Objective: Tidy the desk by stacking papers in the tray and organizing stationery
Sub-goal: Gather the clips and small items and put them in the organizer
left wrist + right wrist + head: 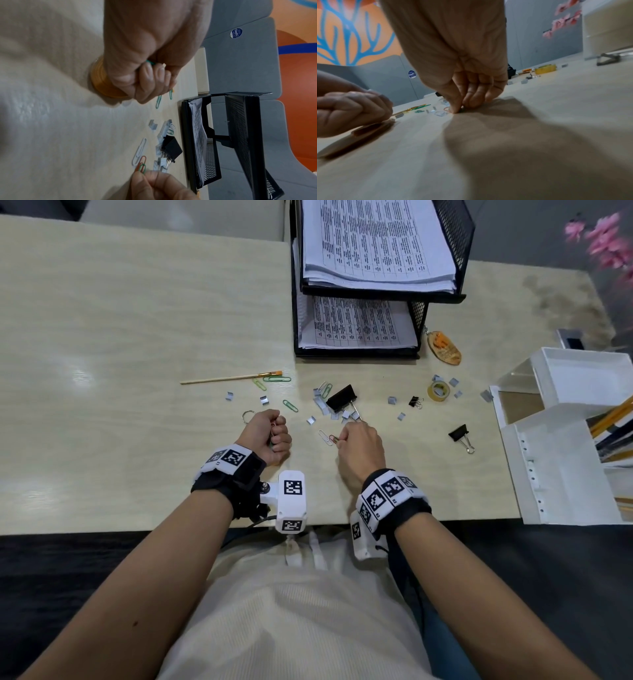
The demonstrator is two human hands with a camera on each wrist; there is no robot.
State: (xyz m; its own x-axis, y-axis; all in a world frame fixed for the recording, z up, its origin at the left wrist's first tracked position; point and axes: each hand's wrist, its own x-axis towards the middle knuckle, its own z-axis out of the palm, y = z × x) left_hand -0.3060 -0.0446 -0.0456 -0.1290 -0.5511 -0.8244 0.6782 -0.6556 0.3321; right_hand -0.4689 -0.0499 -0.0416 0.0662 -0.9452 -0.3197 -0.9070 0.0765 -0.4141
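My left hand (270,436) is a closed fist on the desk, gripping a bunch of coloured paper clips (150,62). My right hand (356,443) pinches a green and a red paper clip (334,438) against the desk, beside a white clip (324,437). More clips (290,405), staple strips (311,420) and a large black binder clip (341,398) lie scattered ahead of both hands. The black mesh two-tier paper tray (445,296) at the back holds stacks of printed sheets (373,241).
A thin paintbrush (229,378) and a key ring (248,416) lie left of centre. Two small binder clips (460,434), a tape roll (439,392) and an orange key fob (444,347) sit to the right. A white organiser (555,460) with pencils stands at the right edge.
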